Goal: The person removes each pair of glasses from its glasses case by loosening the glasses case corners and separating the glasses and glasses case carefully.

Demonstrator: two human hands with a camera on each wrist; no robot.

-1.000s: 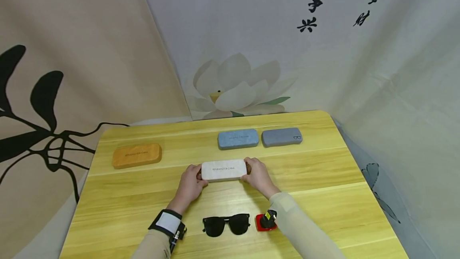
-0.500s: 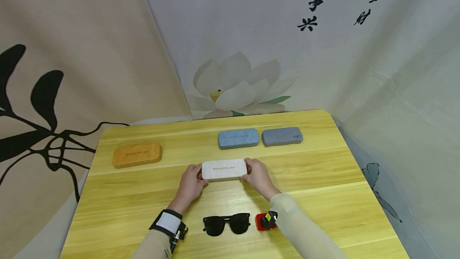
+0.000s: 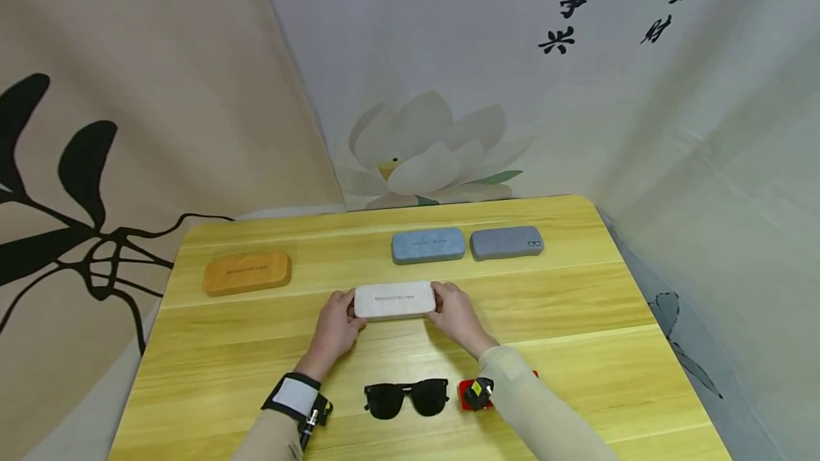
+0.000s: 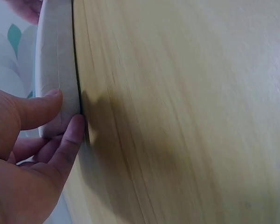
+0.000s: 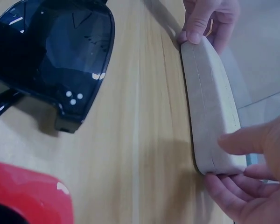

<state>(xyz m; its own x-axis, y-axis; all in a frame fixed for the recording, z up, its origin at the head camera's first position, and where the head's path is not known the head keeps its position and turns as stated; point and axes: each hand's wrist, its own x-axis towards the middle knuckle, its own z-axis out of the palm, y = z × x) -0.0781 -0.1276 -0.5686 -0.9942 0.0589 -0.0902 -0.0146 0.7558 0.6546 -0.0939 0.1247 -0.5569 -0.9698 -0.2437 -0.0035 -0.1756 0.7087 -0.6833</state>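
Note:
A white glasses case (image 3: 393, 300) with small dark lettering on its lid lies closed near the middle of the table. My left hand (image 3: 336, 324) grips its left end; in the left wrist view the thumb (image 4: 43, 108) presses the case's side and the other fingers curl round the end. My right hand (image 3: 458, 317) holds the right end the same way, thumb on the near side, as the right wrist view shows. Nearer to me, between the forearms, black sunglasses (image 3: 406, 398) lie on the table.
Behind stand a blue glasses case (image 3: 428, 245) and a grey one (image 3: 507, 242); an orange case (image 3: 247, 274) lies at the left. A red object (image 5: 30, 196) with a dark part is mostly hidden under my right forearm. The wooden table (image 3: 608, 375) meets hanging cloth at the back.
The white case has shifted slightly to the left with both hands on it. The head view has turned a little. The sunglasses and the other cases stay where they were.

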